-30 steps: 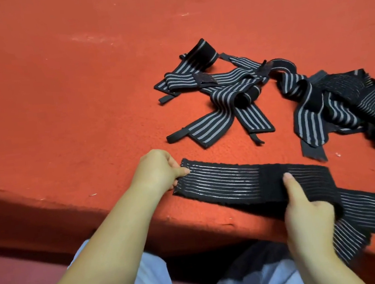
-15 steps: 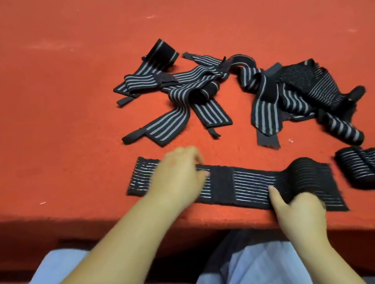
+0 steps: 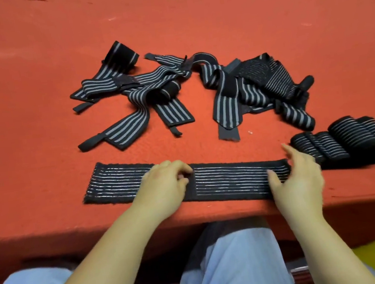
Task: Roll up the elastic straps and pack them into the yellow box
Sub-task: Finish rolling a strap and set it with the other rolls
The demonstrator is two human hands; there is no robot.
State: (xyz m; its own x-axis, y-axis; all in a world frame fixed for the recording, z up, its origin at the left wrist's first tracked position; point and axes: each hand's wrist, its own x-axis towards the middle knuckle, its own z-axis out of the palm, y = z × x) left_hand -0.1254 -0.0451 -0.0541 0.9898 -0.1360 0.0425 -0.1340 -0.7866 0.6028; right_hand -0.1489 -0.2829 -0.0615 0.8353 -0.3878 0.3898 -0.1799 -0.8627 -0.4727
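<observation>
The desk (image 3: 29, 67) wears a matt orange-red cloth, felt-like and slightly rough. The flat strap (image 3: 232, 179) near the lower centre is matt black woven elastic, ribbed with thin pale threads. The tangled straps (image 3: 132, 94) above it are the same matt weave, with broader grey stripes.

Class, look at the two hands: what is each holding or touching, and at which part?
Both rest on the flat strap: left hand mid-length, right hand at its right end.
</observation>
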